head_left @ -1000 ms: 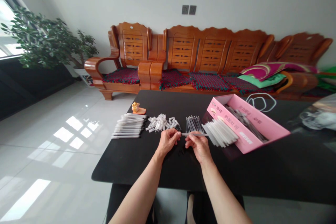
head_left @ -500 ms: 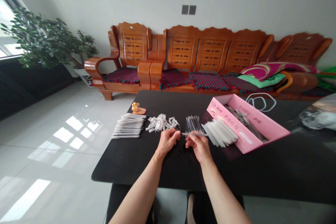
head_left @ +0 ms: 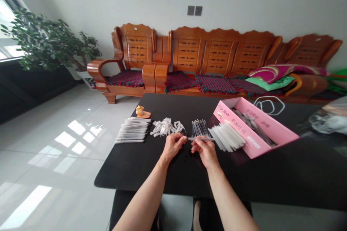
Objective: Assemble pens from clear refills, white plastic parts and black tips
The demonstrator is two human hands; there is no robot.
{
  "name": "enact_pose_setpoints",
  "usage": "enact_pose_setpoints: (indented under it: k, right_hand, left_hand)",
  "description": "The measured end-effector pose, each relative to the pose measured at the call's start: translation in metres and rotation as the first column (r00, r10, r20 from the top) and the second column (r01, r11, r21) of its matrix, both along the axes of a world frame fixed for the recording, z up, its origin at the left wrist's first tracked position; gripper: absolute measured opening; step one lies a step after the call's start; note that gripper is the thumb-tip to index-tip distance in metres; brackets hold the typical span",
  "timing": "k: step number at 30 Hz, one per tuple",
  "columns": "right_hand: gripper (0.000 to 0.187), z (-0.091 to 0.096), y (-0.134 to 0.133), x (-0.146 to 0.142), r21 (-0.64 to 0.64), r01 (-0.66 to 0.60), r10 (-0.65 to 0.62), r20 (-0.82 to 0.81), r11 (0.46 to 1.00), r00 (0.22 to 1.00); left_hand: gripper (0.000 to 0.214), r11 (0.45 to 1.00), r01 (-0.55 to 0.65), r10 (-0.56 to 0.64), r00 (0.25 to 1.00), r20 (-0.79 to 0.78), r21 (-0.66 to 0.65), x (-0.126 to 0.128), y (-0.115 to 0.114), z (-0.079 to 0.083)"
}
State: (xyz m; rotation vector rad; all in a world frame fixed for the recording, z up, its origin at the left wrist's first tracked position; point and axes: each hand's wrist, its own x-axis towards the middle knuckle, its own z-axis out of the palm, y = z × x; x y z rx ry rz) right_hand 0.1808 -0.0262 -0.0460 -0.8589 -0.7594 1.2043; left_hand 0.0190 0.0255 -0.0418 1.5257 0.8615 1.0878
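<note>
A slim pale pen (head_left: pixel 193 138) lies level between my two hands. My left hand (head_left: pixel 174 147) is closed in a pinch at its left end. Around the right part of it, the fingers of my right hand (head_left: pixel 205 151) are closed. Just beyond my hands lie a heap of short white pen caps (head_left: pixel 166 127), a bunch of dark pen refills (head_left: pixel 200 127) and a row of translucent white pen barrels (head_left: pixel 228 136). Small black pieces (head_left: pixel 187 156), too small to name, rest on the table between my wrists. Farther left is a stack of white pens with black ends (head_left: pixel 132 130).
The black table (head_left: pixel 130 168) carries a pink box (head_left: pixel 253 144) with dark sticks inside, a small yellow figure (head_left: pixel 140 110) on an orange base, a white cable loop (head_left: pixel 282 107) and a plastic bag (head_left: pixel 332 115). Wooden seats (head_left: pixel 189 48) stand behind it.
Almost nothing differs. Both hands keep the pen in the same place, and the piles have not moved.
</note>
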Motion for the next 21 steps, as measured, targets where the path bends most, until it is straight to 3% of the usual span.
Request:
enact_pose_setpoints:
  k: [7, 13, 21]
  right_hand:
    - [0.017, 0.0006, 0.0004, 0.0002, -0.005, 0.010, -0.010, 0.008, 1.000, 1.000]
    - [0.017, 0.0003, 0.0004, -0.0002, -0.008, 0.009, -0.009, 0.003, 1.000, 1.000]
    - [0.018, 0.0007, 0.0004, 0.0000, -0.013, 0.010, -0.010, 0.001, 1.000, 1.000]
  left_hand:
    - [0.038, 0.998, 0.026, -0.021, 0.995, 0.094, -0.053, 0.0016, -0.0005, 0.0038]
    - [0.038, 1.000, -0.001, 0.001, 1.000, 0.011, 0.008, 0.0001, -0.0010, 0.0007]
    - [0.038, 0.999, 0.018, -0.013, 0.995, 0.103, -0.047, 0.0017, -0.0002, 0.0019]
